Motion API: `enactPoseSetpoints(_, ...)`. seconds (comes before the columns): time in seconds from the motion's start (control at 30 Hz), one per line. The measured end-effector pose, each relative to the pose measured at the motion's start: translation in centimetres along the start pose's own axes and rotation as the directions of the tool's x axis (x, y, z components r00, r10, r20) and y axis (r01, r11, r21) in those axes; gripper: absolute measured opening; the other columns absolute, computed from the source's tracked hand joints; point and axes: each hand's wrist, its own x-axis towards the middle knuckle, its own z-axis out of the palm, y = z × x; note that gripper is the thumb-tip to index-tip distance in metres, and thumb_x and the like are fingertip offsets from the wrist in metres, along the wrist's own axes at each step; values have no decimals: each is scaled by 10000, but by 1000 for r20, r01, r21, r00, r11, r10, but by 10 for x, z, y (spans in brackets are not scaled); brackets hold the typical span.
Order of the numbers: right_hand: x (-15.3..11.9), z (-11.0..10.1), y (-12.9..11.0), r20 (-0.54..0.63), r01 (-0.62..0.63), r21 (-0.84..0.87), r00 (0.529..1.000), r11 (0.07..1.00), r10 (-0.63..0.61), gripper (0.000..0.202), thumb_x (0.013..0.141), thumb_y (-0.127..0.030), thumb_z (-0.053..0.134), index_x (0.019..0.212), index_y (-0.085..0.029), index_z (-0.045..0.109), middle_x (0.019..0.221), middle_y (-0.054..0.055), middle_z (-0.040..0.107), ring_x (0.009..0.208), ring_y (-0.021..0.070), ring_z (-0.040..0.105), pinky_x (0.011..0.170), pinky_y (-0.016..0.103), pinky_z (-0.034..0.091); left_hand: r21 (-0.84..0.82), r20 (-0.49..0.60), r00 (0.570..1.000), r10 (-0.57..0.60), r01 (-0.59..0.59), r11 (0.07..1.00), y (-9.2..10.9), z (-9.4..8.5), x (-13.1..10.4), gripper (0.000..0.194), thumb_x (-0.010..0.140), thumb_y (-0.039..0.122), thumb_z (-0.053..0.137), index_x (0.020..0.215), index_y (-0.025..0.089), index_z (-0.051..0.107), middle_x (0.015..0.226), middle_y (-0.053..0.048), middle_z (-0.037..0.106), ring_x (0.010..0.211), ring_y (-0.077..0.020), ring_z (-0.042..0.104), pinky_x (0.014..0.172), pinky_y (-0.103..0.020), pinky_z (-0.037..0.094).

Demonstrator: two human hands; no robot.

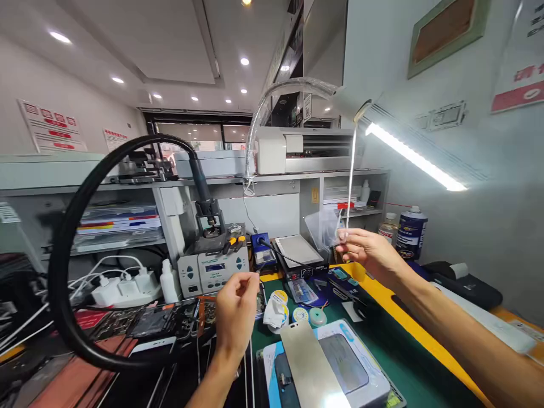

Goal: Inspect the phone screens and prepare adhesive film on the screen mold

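Observation:
My left hand [238, 310] is raised over the middle of the bench, thumb and fingers pinched together; whatever may be between them is too small to make out. Farther off to the right, my right hand [366, 249] is closed in a pinch at the edge of what looks like a clear plastic film [319, 231]. A thin bright white strip [352, 170] runs from the lamp down to those fingertips; whether they touch it I cannot tell. Below and between the hands, a flat metallic plate [310, 362] lies across a white and blue box [374, 381].
A black flexible arm [57, 272] loops across the left side. A lit lamp [414, 156] hangs at upper right. Small round tubs [301, 315], a grey control unit [212, 271], a white power strip [127, 290], phone parts [155, 320] and a spray can [411, 232] stand around.

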Motion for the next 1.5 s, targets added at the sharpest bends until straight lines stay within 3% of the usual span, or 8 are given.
enactPoseSetpoints(0.2,-19,76,-58,270,223,-151,946,963,-177,288,807,-405,688,953,-158,710,655,31,695,501,141,596,459,254,451,211,382,900,210,-306,928,-7,16,-27,128,867,204,565,778,162,647,669,14,642,583,-128,572,566,-261,421)
enactPoseSetpoints(0.33,-19,131,-70,479,435,-344,844,832,-243,137,804,-258,659,874,-198,760,730,19,731,650,167,651,576,264,476,288,486,831,271,-445,848,-12,21,-41,86,822,173,571,818,173,657,729,-10,676,624,-154,600,580,-285,404)
enactPoseSetpoints(0.63,-6,217,-39,687,639,-535,710,553,-155,199,947,-338,587,1016,-169,667,1021,47,693,933,202,658,875,427,514,332,556,765,323,-561,758,-12,20,-44,139,829,216,493,785,200,624,707,-35,698,593,-197,648,501,-310,321)
enactPoseSetpoints(1.0,11,293,-35,771,669,-526,635,525,-36,215,945,-313,597,1098,-168,638,1134,64,654,978,217,647,839,409,543,355,569,769,291,-549,756,-13,21,-42,156,781,251,505,844,201,639,703,-48,727,583,-244,679,464,-337,281)
enactPoseSetpoints(1.13,10,305,-36,754,651,-551,656,522,-23,237,943,-309,601,1129,-164,623,1156,72,644,986,220,646,840,420,545,342,566,774,283,-533,774,-16,20,-42,128,750,256,531,704,195,634,645,-55,718,547,-239,665,445,-332,255)
enactPoseSetpoints(1.27,8,295,-38,718,640,-577,694,508,-59,249,945,-313,597,1147,-169,616,1170,78,638,999,223,641,855,431,538,310,546,788,286,-506,805,-16,19,-42,146,761,250,520,744,190,653,664,-68,722,553,-242,660,463,-338,267)
enactPoseSetpoints(1.37,8,266,-48,697,644,-565,707,516,-118,244,947,-325,590,1130,-168,625,1137,74,653,988,219,643,870,437,526,257,520,806,284,-465,847,-15,18,-41,157,786,252,511,774,196,657,707,-64,724,589,-227,657,502,-330,319)
enactPoseSetpoints(1.5,4,205,-72,653,626,-533,732,569,-193,203,920,-306,605,1058,-172,670,982,54,707,890,205,659,829,402,512,170,466,857,220,-331,928,-12,18,-35,122,769,216,539,721,199,649,663,-33,694,594,-185,620,533,-294,358)
